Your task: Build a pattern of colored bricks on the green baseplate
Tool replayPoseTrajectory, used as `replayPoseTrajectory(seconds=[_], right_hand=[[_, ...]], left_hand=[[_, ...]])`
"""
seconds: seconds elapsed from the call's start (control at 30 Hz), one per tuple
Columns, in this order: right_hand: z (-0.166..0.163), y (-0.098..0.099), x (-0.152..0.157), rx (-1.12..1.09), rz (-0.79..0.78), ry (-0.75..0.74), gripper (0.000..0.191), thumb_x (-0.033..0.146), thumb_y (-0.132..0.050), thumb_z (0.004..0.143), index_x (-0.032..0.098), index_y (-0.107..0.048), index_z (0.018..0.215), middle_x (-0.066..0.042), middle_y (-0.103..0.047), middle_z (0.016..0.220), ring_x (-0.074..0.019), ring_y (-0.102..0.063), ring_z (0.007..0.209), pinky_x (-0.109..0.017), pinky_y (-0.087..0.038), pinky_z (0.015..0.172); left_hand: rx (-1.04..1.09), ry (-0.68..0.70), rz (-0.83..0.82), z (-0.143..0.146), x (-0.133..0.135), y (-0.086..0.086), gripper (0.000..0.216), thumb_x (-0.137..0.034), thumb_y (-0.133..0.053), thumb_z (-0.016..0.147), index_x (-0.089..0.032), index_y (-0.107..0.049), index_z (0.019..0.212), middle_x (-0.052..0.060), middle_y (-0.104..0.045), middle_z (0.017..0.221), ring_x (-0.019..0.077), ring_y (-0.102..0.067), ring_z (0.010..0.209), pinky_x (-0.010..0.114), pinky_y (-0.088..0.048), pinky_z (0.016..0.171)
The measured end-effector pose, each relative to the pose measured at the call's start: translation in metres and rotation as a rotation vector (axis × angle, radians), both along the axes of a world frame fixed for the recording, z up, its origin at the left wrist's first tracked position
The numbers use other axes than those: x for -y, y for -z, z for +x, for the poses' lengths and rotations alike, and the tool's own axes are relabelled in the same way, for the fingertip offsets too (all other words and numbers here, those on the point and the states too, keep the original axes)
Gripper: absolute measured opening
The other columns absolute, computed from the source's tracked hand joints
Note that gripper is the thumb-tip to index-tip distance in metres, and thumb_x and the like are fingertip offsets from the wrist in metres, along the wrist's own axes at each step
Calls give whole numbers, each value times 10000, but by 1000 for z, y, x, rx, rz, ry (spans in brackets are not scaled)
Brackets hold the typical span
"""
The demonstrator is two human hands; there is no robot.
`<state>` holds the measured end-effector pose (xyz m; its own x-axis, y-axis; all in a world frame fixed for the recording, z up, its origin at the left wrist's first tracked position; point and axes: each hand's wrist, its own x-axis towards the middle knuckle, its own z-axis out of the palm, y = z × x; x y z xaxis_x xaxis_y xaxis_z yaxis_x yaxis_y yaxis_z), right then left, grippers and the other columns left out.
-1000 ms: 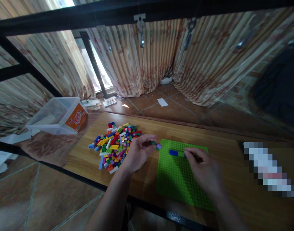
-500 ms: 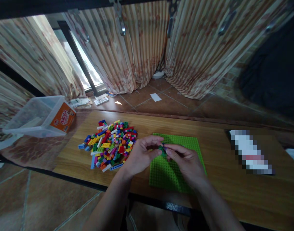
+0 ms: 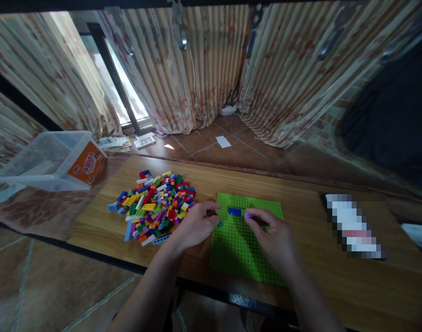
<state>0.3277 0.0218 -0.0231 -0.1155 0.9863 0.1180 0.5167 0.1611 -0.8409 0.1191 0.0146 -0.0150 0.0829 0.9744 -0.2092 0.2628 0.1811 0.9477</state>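
My left hand (image 3: 196,225) is closed at the left edge of the green baseplate (image 3: 231,258), with a small green toy brick (image 3: 220,223) showing at its fingertips. Over the baseplate, my right hand (image 3: 276,237) pinches a small purple toy brick (image 3: 248,215) between thumb and forefinger. Between the two hands a blue toy brick (image 3: 235,211) sits on the upper part of the baseplate. Parts of both held bricks are hidden by the fingers.
A heap of mixed toy bricks (image 3: 159,203) lies on the wooden table (image 3: 307,272), left of the baseplate. Beyond the table's left end stands a clear plastic bin (image 3: 41,180) with an orange label. A blurred-out flat object (image 3: 352,226) lies on the right.
My hands have drawn apart; before, they met over the baseplate around green and purple pieces. Now the green brick is in the left hand, the purple in the right, and the blue brick shows between them.
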Motion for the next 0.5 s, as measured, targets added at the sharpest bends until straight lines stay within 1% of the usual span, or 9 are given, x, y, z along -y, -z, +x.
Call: replayPoseTrajectory(seconds=[0.03,0.1,0.2,0.3,0.37,0.43,0.5], right_hand=[[-3,1,2,55,43,-45,182,336,-588,850,241,-709,948,-52,-714,1009,-218,-648,956,-418,-490,903],[-7,2,4,123,110,-97,167,307,-570,859,237,-704,930,-55,-700,1009,-217,-633,968,-404,-483,901],[-6,3,2,171,141,-76,182,306,-558,868,219,-698,945,-65,-690,995,-217,-628,954,-392,-485,882],[-1,5,-1,197,144,-36,195,324,-558,868,212,-696,947,-65,-692,979,-219,-633,934,-392,-484,872],[1,6,-1,204,149,-24,201,335,-559,866,212,-695,946,-63,-694,975,-218,-637,923,-388,-486,861],[2,8,-1,205,154,-22,212,344,-557,864,211,-695,952,-64,-696,975,-217,-639,915,-384,-489,851],[3,8,-1,207,152,-20,224,353,-552,863,207,-695,955,-65,-698,971,-216,-640,907,-379,-492,839]], left_hand=[[-29,7,6,1,1,2,354,-175,-566,755,-116,-690,1081,35,-703,817,149,-619,725,227,-459,636],[-46,9,41,1,1,3,343,-166,-566,761,-106,-690,1075,45,-706,835,156,-625,747,230,-464,645],[15,30,95,2,0,3,314,-140,-564,764,-112,-695,1048,55,-714,893,168,-641,802,249,-485,709],[109,70,116,5,1,3,343,-105,-560,755,-127,-682,1075,48,-711,916,166,-645,821,251,-496,725],[130,88,130,9,2,3,371,-84,-561,745,-130,-671,1096,49,-707,933,167,-645,838,255,-503,736],[73,106,173,13,4,2,391,-65,-567,735,-145,-672,1102,47,-700,955,168,-641,871,270,-507,786],[-42,150,233,18,6,1,410,-53,-573,734,-183,-681,1107,36,-692,987,169,-634,921,293,-497,866]])
